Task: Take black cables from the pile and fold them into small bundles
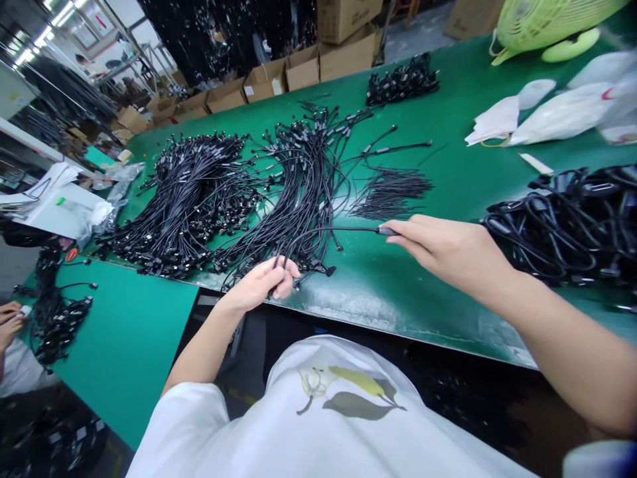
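Observation:
A black cable (343, 229) runs between my two hands above the green table's front edge. My left hand (271, 279) is closed around the cable near one end, its fingers curled. At the other end, my right hand (438, 245) pinches the cable's grey-labelled connector between thumb and fingers. Just behind the cable lies a loose pile of long black cables (308, 172). A heap of thin black ties (393, 192) sits close beyond my right hand.
A larger cable pile (184, 192) lies left, coiled cables (572, 226) right, and a black bundle (403, 81) at the back. White plastic bags (562, 116) and a green basket (542, 23) occupy the far right. Cardboard boxes (266, 81) line the back edge. A co-worker's hands (10, 322) show far left.

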The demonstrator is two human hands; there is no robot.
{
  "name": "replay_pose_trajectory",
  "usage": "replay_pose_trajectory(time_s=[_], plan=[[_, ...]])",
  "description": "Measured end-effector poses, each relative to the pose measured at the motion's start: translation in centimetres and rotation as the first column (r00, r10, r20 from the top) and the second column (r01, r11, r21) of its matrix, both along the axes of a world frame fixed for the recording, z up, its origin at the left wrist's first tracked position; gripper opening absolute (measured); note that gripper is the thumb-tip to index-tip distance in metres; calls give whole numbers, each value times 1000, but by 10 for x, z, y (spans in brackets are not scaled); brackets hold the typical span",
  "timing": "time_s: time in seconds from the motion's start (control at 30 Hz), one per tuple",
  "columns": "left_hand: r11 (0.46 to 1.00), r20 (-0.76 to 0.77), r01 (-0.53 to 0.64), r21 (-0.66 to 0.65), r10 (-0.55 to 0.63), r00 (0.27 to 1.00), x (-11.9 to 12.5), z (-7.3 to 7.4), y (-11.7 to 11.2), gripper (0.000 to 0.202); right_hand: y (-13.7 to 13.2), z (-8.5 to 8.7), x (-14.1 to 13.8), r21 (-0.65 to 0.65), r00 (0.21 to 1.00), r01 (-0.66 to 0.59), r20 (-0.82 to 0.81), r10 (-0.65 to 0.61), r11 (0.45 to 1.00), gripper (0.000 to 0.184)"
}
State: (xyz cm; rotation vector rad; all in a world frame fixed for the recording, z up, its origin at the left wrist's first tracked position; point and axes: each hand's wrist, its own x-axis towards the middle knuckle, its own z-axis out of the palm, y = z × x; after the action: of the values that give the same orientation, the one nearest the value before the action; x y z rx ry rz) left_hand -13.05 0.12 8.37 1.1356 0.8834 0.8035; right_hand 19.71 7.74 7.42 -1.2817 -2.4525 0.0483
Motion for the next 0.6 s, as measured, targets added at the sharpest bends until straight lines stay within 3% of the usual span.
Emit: replay_pose_trajectory(time_s=[0.1, 0.3, 0.53, 0.6], plan=[[993, -103, 97, 74, -90, 991, 4, 1, 0, 39, 2, 3, -3, 41, 1000, 6, -4, -6, 999, 49], [991, -188, 109, 75, -93, 978, 11, 4, -1, 34, 3, 9, -1, 69, 997, 54, 53, -58, 996, 50], [996, 42, 71, -44, -69, 997, 17, -2, -3, 34, 1, 10, -1, 18, 999, 48, -1, -48, 999, 51], [997, 183, -19, -81, 34, 982, 12, 4, -3, 30, 5, 9, 4, 22, 999, 30, -23, -29, 999, 52]])
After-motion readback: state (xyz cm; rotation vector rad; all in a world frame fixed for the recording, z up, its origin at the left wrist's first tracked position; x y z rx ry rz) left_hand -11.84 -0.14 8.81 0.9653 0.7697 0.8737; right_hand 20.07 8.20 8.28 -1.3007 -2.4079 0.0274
